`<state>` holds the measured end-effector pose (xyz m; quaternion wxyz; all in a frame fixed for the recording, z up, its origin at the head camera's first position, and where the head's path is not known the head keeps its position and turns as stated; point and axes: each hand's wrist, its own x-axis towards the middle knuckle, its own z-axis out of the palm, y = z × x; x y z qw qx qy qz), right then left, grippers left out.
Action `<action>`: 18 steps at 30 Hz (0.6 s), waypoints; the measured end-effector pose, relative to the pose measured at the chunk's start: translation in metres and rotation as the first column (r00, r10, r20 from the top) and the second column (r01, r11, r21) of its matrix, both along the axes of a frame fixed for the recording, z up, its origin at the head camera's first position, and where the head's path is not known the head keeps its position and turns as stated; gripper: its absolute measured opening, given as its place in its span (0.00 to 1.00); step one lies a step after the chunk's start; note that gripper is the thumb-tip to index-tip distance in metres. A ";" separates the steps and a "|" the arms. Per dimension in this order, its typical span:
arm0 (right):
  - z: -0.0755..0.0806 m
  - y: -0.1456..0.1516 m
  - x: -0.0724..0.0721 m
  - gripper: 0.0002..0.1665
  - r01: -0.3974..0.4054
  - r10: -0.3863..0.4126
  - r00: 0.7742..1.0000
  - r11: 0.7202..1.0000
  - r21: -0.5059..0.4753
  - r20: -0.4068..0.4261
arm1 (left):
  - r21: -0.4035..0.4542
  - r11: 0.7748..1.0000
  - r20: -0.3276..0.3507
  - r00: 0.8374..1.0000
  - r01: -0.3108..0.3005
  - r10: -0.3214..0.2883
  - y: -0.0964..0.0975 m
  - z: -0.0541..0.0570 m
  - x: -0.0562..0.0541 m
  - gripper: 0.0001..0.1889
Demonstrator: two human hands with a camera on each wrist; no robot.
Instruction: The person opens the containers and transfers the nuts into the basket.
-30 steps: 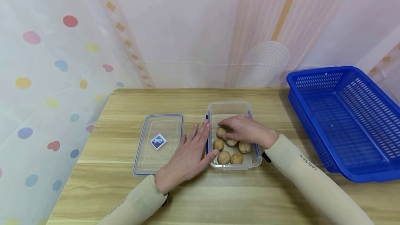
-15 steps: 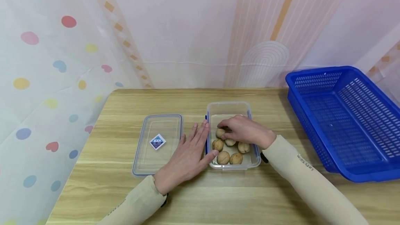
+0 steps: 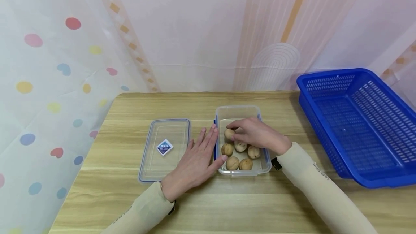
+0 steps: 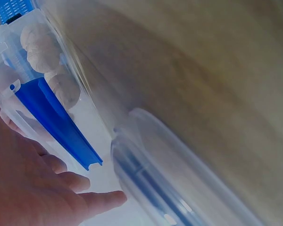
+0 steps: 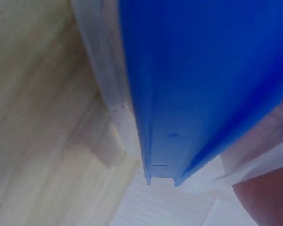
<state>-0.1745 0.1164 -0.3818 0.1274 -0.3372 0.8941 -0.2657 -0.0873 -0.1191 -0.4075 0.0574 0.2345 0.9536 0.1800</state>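
Several walnuts (image 3: 246,164) lie in a clear plastic food box (image 3: 238,109) in the head view. My right hand (image 3: 256,133) reaches over the box's right side and pinches one walnut (image 3: 229,134) between thumb and fingers. Straight-fingered, my left hand (image 3: 196,161) lies along the box's left rim, its thumb at the near left corner. In the left wrist view, that hand (image 4: 33,183) is beside the blue latch (image 4: 56,120), with walnuts (image 4: 43,55) showing through the wall. Another blue latch (image 5: 188,84) fills much of the right wrist view and hides most of the right hand.
The box's clear lid (image 3: 169,129), blue-edged with a diamond label, lies flat left of the box, partly under the left hand. A large blue basket (image 3: 352,125) stands at the right. A patterned cloth (image 3: 195,39) hangs behind the wooden table (image 3: 224,208).
The right hand and its pinched walnut have shifted slightly toward the far end of the box. More of the walnut below its thumb shows. The left hand has stayed in place.
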 end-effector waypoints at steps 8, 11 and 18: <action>0.001 0.005 0.006 0.24 0.020 -0.023 0.999 0.995 -0.103 -0.030 | -0.006 1.000 -0.002 1.000 -0.002 0.002 0.000 0.000 0.000 0.45; 0.002 0.007 0.009 0.24 0.032 -0.037 0.999 0.992 -0.119 -0.035 | -0.005 1.000 -0.002 1.000 0.000 0.000 0.000 0.000 -0.001 0.45; 0.005 0.013 0.017 0.25 0.060 -0.070 0.996 0.986 -0.153 -0.059 | -0.008 1.000 0.001 1.000 -0.001 0.001 0.001 0.000 -0.001 0.46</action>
